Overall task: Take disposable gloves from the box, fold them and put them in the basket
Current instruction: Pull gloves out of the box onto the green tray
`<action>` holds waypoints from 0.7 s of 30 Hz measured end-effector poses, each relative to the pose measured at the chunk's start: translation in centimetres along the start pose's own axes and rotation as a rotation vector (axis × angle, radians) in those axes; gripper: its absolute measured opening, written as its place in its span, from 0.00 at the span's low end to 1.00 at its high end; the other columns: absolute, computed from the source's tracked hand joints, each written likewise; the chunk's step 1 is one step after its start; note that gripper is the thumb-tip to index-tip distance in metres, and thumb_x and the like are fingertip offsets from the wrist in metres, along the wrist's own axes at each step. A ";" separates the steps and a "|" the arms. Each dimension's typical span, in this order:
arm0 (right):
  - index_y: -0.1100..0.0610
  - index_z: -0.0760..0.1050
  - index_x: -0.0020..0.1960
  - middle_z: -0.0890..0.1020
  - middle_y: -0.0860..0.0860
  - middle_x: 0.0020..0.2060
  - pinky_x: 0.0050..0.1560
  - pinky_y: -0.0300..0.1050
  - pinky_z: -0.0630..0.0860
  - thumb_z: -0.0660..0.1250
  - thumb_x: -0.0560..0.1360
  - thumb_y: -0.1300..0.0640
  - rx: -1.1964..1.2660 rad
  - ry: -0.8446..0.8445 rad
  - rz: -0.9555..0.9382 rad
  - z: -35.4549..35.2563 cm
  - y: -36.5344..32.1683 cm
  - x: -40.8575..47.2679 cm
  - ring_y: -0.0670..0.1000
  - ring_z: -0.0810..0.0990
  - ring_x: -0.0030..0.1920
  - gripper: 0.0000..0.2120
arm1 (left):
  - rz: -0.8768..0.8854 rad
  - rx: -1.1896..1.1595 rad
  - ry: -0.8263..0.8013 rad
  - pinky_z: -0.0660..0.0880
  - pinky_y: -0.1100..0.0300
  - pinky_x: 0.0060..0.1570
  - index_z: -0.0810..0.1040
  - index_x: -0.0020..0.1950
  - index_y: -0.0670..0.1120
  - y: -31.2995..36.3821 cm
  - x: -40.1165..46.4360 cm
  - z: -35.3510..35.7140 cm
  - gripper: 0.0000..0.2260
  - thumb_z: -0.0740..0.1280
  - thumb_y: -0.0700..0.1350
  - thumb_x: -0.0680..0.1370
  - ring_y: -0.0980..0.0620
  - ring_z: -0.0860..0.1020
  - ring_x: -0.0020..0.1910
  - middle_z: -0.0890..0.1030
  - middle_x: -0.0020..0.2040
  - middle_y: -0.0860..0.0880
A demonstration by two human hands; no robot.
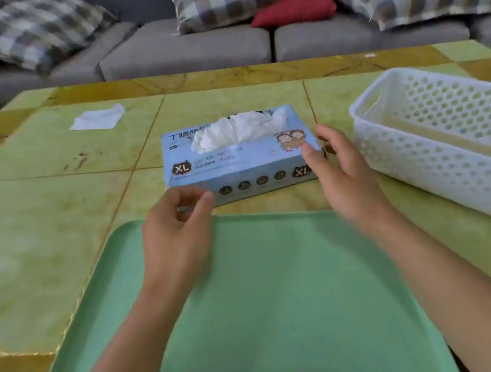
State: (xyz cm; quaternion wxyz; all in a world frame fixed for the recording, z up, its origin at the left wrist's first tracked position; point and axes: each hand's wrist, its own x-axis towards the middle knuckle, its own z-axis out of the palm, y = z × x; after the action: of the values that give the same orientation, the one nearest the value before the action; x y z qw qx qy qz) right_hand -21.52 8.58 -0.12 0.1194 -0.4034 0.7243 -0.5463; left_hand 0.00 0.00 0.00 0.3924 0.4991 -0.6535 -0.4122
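A pale blue box (240, 157) lies flat on the yellow-green table (42, 195), just past the far edge of a green tray (289, 293) and near the middle of the view. Its top bears dark lettering, a cartoon picture at the right end and a black "XL" badge; a second "XL" badge and a row of small round icons run along the side facing the person. From the slot in its top a crumpled bunch of white gloves (236, 130) bulges up. At about 3 o'clock from the box, a little apart from it, stands a white basket (448, 150) with perforated walls, set at a slant; nothing can be made out inside it.

The left hand (176, 230) reaches in over the tray, at the box's near left corner, around 7 o'clock from its centre. Its fingers curl loosely with the thumb stretched toward them; they hold nothing. The right hand (340, 175) is at the box's near right corner, about 4 o'clock, fingers relaxed and spread, thumb lying against the edge of the box without gripping it; the hand is blurred.

A flat white piece (97, 118), perhaps tissue or a glove, lies at 10 o'clock from the box, well apart
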 end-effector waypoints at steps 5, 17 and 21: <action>0.47 0.78 0.54 0.81 0.40 0.52 0.62 0.46 0.73 0.59 0.77 0.31 0.075 -0.156 0.355 0.3 -1.3 3.6 0.46 0.78 0.56 0.22 | -0.233 -0.044 0.104 0.72 0.56 0.50 0.66 0.65 0.52 1.3 3.5 -0.5 0.26 0.69 0.63 0.75 0.50 0.77 0.55 0.74 0.57 0.50; 0.56 0.69 0.71 0.78 0.51 0.64 0.54 0.47 0.78 0.75 0.75 0.62 0.205 -0.102 0.306 0.8 -3.2 2.9 0.51 0.80 0.57 0.27 | -0.395 -0.197 -0.098 0.83 0.48 0.50 0.67 0.67 0.48 3.2 6.5 -2.5 0.27 0.74 0.56 0.75 0.48 0.80 0.40 0.77 0.51 0.47; 0.51 0.69 0.74 0.73 0.50 0.70 0.64 0.53 0.78 0.72 0.75 0.68 0.184 -0.081 0.131 -0.8 -5.8 1.3 0.52 0.78 0.63 0.31 | -0.294 -0.312 -0.120 0.80 0.48 0.57 0.66 0.63 0.44 4.0 5.0 -4.1 0.22 0.75 0.47 0.76 0.46 0.78 0.42 0.78 0.47 0.48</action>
State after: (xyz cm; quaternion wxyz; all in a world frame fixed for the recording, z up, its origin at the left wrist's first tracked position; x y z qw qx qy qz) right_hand -20.20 7.74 5.64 0.2208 -0.3642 0.6904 -0.5847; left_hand 1.54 -4.85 5.72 0.3609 0.4969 -0.5241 -0.5901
